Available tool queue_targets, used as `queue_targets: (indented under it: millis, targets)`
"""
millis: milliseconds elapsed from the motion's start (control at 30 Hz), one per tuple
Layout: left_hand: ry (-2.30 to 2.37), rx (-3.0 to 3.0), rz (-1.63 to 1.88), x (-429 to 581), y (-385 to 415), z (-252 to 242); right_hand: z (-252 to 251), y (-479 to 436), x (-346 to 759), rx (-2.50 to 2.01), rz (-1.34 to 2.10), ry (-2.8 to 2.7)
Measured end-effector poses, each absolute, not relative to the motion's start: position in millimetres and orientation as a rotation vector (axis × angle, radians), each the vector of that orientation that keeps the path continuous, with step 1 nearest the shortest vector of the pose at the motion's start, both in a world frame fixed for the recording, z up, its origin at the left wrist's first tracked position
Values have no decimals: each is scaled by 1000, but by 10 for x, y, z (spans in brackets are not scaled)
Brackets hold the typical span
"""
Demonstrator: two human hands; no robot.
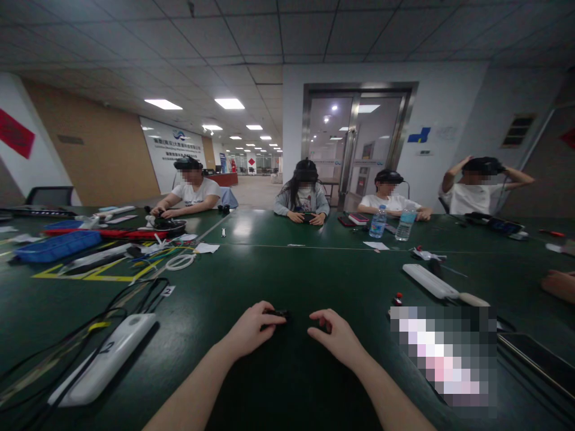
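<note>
**Two hands at a small black part on a dark green table**

From the head view, we look down the long table (287, 263), with both forearms reaching in from the bottom edge. The left hand (250, 328) is half closed, its fingers curled over the black part (278, 313), which sits at 12 o'clock from the left hand and just beside its fingertips. It appears held, though the fingers hide most of it. The right hand (335, 339) is loosely curved with its fingertips down, close to the part's other end. We cannot tell whether it has hold of anything, as dark shapes merge with the table there.

At 8 o'clock lies a white power strip (104, 359) in a tangle of black cables (67, 341). At 2 o'clock is a second power strip (429, 281), and at 4 o'clock a phone (539, 365) lies beside a pixelated patch. Far off at 12 o'clock, co-workers (302, 191) sit across the table. Another person's hand (559, 284) enters at 3 o'clock.

We judge the main risk to be the part slipping from such a small grip, since black on dark green would be hard to find. A forearm could also catch the cables.
</note>
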State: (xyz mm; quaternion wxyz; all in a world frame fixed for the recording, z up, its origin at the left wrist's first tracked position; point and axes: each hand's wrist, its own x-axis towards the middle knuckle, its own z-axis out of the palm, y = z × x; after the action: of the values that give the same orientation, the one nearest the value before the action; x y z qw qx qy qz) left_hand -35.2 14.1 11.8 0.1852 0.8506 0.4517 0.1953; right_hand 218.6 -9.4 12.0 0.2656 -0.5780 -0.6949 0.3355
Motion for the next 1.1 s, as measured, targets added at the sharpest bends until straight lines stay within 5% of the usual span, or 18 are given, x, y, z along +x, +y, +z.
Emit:
queue_targets:
  millis: [333, 1100]
  targets:
    - [2762, 1151, 681, -1661, 429, 2, -40, 83, 2480, -1672, 841, -1619]
    - [2763, 1124, 746, -1672, 445, -36, -20, 107, 2522, -1698, 879, -1616]
